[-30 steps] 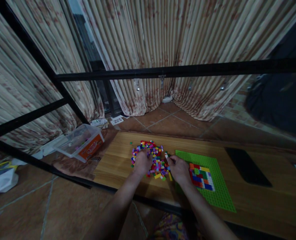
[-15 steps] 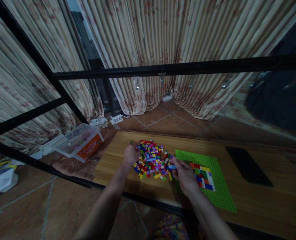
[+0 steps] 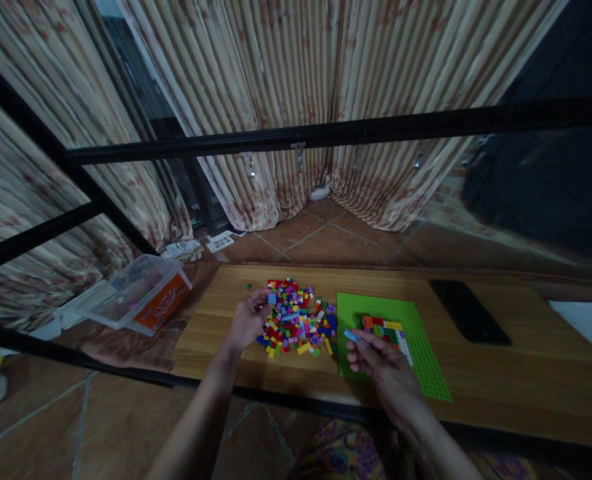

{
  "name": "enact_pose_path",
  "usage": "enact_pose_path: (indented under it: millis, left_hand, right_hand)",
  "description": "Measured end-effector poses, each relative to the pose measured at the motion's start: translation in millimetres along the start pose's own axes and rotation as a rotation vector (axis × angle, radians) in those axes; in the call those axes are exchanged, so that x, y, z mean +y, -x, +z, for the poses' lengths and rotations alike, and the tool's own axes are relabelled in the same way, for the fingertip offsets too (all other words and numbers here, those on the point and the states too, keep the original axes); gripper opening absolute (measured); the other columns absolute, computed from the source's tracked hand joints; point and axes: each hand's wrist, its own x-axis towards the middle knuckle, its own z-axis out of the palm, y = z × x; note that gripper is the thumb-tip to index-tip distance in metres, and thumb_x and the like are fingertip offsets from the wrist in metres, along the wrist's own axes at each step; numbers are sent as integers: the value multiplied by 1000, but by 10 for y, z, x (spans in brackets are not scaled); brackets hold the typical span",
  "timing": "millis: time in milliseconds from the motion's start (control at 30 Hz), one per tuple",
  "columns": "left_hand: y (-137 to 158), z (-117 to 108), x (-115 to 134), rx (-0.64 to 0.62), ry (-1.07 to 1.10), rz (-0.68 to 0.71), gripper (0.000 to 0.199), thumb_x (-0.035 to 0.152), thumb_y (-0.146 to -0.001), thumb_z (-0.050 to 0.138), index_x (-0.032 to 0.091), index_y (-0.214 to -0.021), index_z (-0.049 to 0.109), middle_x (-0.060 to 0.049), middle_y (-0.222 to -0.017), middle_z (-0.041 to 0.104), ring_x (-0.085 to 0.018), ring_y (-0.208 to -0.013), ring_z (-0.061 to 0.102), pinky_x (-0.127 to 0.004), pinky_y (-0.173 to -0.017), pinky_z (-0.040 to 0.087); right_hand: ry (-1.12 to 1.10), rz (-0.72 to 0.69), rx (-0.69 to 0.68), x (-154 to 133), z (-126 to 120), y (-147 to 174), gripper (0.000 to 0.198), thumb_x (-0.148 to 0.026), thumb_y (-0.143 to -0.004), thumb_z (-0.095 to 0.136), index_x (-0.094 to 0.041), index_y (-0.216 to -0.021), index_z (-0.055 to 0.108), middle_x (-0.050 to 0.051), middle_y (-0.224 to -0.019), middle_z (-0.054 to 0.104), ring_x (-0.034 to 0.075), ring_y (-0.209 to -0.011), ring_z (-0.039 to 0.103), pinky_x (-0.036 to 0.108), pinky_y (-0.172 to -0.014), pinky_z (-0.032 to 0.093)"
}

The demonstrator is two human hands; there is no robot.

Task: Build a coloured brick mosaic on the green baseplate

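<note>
My left hand (image 3: 249, 320) is at the left side of a loose pile of small coloured toy bricks (image 3: 303, 327), pinching a blue brick (image 3: 272, 298) in its fingertips. Over the near left part of a green baseplate (image 3: 429, 363), my right hand (image 3: 383, 363) grips a light blue brick (image 3: 352, 335) between thumb and fingers. A block of joined bricks (image 3: 390, 325) in red, yellow, green, white and other colours sits on the baseplate. My right hand covers much of that block's near side.
A black flat slab (image 3: 469, 312) lies right of the baseplate on the wooden tabletop (image 3: 541, 380), with white paper (image 3: 583, 323) beyond it. To the left stands a clear plastic box (image 3: 143, 293) with an orange label. A black metal bar (image 3: 326, 135) crosses behind the table.
My right hand has moved from the pile's right edge to above the baseplate, carrying the light blue brick. My left hand now shows a blue brick in its fingertips. The view has shifted slightly.
</note>
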Motion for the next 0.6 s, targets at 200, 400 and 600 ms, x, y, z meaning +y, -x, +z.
enact_pose_path:
  millis: [200,400,600]
  left_hand:
    - [437,225,108,-41,467,-38,28,31,-70,73,19,-94,66,-3,-85,70,-18,-81,65,-28,-75,52]
    - [632,400,74,-13,201,96,33,32,-77,67,22,-109,65,-4,-93,70,-20,-86,65,-31,-78,52]
    - [650,430,-30,64,-205,435,30,29,-86,57,25,-115,64,-5,-108,68,-22,-100,63,-37,-89,51]
  right_hand:
    - [43,-101,56,-77,-199,63,53,-57,-60,80,-19,-94,67,3,-74,70,13,-56,61,25,-49,50]
    - [116,-182,170,-123,-384,101,57,-73,-64,67,-18,-78,61,4,-66,67,13,-51,58,24,-45,46]
    - [451,-314,382,-134,-777,68,54,-72,-74,56,-19,-72,57,0,-56,59,11,-45,49,22,-42,38]
